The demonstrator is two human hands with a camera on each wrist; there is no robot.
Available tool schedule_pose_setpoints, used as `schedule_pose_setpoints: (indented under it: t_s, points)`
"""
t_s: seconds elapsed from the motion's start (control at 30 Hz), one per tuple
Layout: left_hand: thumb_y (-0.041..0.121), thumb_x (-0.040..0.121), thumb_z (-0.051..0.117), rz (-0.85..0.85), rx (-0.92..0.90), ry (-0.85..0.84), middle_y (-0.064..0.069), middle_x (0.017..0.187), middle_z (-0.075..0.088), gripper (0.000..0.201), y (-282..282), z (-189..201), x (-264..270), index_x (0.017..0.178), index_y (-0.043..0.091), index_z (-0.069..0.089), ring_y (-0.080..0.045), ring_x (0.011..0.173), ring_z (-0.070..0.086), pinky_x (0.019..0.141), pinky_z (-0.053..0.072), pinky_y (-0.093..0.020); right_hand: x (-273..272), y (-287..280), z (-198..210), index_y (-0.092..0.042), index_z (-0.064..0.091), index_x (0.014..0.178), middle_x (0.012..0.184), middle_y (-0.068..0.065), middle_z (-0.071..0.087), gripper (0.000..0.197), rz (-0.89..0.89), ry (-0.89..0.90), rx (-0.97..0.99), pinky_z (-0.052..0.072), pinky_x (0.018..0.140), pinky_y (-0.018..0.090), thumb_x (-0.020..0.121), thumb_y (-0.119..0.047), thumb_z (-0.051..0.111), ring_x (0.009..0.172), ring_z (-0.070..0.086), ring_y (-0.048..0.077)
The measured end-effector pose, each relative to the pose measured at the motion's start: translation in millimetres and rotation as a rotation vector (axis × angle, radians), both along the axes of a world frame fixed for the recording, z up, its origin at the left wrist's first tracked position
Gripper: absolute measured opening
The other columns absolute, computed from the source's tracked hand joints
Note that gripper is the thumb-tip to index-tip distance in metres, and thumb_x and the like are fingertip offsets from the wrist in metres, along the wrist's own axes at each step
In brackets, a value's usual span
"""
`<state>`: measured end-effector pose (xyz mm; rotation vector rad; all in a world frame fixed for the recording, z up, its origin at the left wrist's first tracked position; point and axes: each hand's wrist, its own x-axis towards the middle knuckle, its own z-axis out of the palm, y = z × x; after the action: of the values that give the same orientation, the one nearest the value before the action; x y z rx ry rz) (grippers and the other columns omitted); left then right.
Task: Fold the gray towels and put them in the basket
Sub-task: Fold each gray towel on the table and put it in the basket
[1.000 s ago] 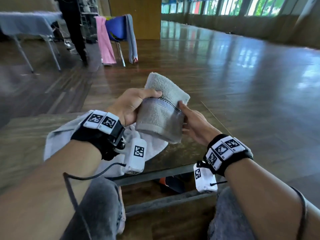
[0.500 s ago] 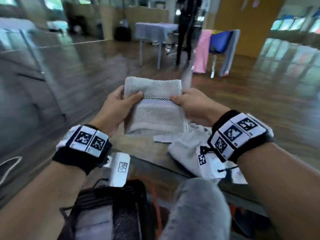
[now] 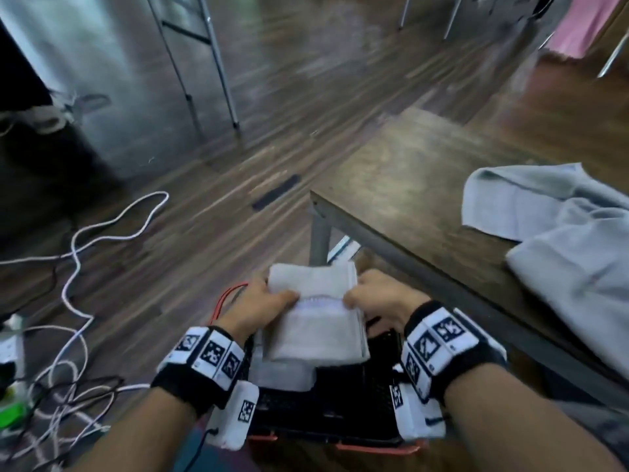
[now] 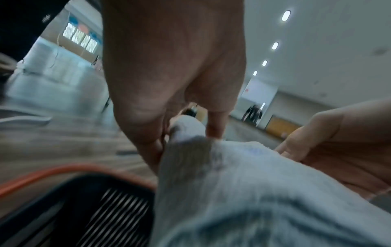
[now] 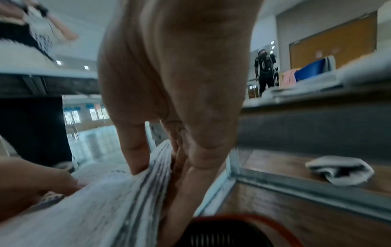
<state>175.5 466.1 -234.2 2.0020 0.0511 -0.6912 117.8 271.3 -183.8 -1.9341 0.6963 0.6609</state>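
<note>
folded towel [image 3: 315, 321] between both hands [image 3: 262, 306], above basket [image 3: 343, 403]

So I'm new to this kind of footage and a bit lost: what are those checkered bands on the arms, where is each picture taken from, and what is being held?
No machine here: a person works with bare hands. The checkered bands are straps on both wrists, each carrying a small camera. The big picture comes from a camera on the head, looking down. The other two look along each hand from the wrist.

The left hand and right hand hold a folded gray towel by its two sides, thumbs on top, over a black basket with an orange rim that stands on the floor. More gray cloth already lies in it.

To the right is a wooden table with unfolded gray towels on it. White cables lie on the floor.
</note>
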Motion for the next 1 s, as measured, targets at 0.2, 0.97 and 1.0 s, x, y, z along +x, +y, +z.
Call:
schedule_pose_setpoints:
  t_s: [0.2,0.97,1.0]
  points:
    - [0.011,0.081,0.079,-0.155,0.147,0.288,-0.007,0.095,0.073,0.031,-14.4,-110.9,-10.6,0.108,0.002,0.066,-0.018,0.087,0.071,0.078,0.059,-0.031,-22.2,-7.4,-104.1,0.001,0.063,0.114,0.119,0.02,0.066,0.027,-0.023,0.212,-0.126,0.055,0.095,0.052,0.091,-0.011,0.061,0.11,0.065,0.038]
    - [0.001,0.083,0.068,-0.279,0.409,0.143,-0.01,0.126,0.063,0.035,-87.2,-212.9,-13.9,0.117,0.01,0.067,-0.025,0.114,0.062,0.101,0.049,-0.032,-15.4,-20.3,-199.6,-0.001,0.029,0.15,0.15,0.024,0.035,0.058,0.143,0.375,-0.25,0.041,0.107,0.04,0.099,-0.01,0.056,0.135,0.046,0.037]
    - [0.002,0.083,0.067,-0.276,0.418,0.108,-0.013,0.125,0.061,0.034,-87.5,-212.4,-13.0,0.116,0.009,0.067,-0.026,0.111,0.061,0.098,0.05,-0.031,-14.5,-20.1,-200.7,-0.002,0.026,0.152,0.153,0.023,0.032,0.061,0.151,0.411,-0.225,0.04,0.11,0.04,0.099,-0.011,0.056,0.138,0.043,0.037]
